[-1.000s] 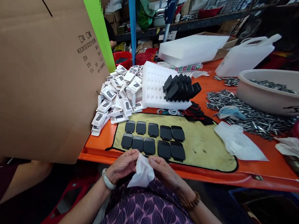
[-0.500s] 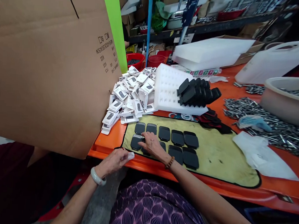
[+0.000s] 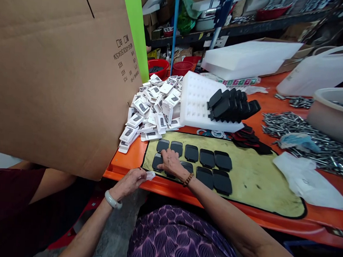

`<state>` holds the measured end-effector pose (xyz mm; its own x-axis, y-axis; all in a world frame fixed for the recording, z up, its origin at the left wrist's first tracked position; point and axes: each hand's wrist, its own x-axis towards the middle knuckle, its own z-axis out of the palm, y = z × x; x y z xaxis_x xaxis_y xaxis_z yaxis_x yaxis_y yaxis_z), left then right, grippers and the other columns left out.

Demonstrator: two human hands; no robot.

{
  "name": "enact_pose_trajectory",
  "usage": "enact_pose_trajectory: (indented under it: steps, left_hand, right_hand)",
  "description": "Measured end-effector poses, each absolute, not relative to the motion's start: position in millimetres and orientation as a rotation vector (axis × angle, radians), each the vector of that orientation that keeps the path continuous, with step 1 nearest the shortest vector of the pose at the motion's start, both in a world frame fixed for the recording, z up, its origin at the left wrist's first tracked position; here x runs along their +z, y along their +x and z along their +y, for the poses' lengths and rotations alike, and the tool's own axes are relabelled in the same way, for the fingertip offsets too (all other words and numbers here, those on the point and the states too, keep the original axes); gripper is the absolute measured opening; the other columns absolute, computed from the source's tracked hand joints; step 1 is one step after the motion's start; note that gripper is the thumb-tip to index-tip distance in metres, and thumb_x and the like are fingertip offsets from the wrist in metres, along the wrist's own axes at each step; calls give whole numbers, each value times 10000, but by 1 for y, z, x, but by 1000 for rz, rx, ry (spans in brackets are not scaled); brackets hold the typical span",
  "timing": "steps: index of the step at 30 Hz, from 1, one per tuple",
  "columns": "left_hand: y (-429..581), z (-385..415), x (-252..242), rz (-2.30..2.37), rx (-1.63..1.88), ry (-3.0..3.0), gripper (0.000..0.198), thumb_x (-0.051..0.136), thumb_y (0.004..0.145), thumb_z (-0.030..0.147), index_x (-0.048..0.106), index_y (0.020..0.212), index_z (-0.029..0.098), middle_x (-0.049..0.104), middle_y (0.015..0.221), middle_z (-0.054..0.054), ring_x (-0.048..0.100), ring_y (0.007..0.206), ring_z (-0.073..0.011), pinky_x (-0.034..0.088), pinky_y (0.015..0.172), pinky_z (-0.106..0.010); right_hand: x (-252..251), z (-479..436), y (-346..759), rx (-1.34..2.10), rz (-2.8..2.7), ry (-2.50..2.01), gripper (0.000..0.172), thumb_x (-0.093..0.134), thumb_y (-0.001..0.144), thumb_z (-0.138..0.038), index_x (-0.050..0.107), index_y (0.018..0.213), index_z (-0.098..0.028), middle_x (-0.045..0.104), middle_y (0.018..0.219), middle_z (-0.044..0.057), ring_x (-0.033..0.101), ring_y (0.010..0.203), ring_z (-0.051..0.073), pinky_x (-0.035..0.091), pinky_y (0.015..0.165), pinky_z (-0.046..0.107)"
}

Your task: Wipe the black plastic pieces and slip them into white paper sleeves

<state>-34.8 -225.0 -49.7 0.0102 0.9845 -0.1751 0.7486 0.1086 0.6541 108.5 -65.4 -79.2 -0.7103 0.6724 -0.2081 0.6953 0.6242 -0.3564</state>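
Two rows of flat black pads (image 3: pixel 207 158) lie on a yellow mat (image 3: pixel 258 184) on the orange table (image 3: pixel 322 221). My right hand (image 3: pixel 171 163) rests fingers-down on the pads at the left end of the near row, touching one. My left hand (image 3: pixel 130 182) sits at the table's near edge, pinched on a small crumpled white cloth (image 3: pixel 150 175). A pile of white packaged cards (image 3: pixel 152 104) lies behind the mat, beside a white foam tray (image 3: pixel 194 102) carrying more black pads (image 3: pixel 231 105).
A large cardboard box (image 3: pixel 55 71) stands at the left. Metal pins (image 3: pixel 313 141) are heaped at the right by a beige basin (image 3: pixel 332 113), with white paper (image 3: pixel 305 177) near them. Another person's arm (image 3: pixel 52 179) shows under the box. Shelves stand behind.
My right hand let go of the white cloth and reached out onto the black pads. My left hand kept the cloth, now bunched small, and moved to the table edge.
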Motion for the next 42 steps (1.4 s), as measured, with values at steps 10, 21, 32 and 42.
enact_pose_trajectory:
  steps: [10, 21, 32, 42]
  left_hand:
    - [-38, -227, -48, 1804, 430, 1688, 113, 522, 884, 192, 629, 852, 176, 677, 964, -59, 612, 901, -186, 447, 839, -289]
    - [-22, -214, -16, 1647, 546, 1640, 144, 553, 891, 259, 642, 830, 162, 686, 974, -72, 621, 891, -173, 450, 823, -265]
    - [15, -190, 9, 1557, 804, 1683, 177, 625, 850, 297, 686, 750, 164, 635, 754, -36, 571, 781, -155, 435, 752, -248]
    - [61, -178, -6, 1531, 1283, 1088, 221, 722, 732, 322, 589, 682, 152, 523, 700, 18, 423, 591, -77, 345, 540, -197]
  right_hand:
    - [-86, -52, 109, -1035, 2711, 1130, 480, 790, 635, -303, 542, 1018, -154, 577, 1032, 123, 532, 939, 264, 356, 765, 310]
    - [-60, -52, 162, -2584, 2453, 985, 262, 696, 700, -323, 489, 823, -220, 508, 793, -31, 502, 709, 126, 445, 622, 251]
    - [-24, -63, 201, -2627, 2353, 707, 320, 726, 725, -306, 633, 1015, -207, 659, 912, 5, 605, 794, 141, 506, 730, 276]
    - [-5, -69, 235, -2491, 2551, 776, 426, 700, 765, -315, 571, 1167, -263, 645, 941, 8, 600, 776, 143, 502, 660, 259]
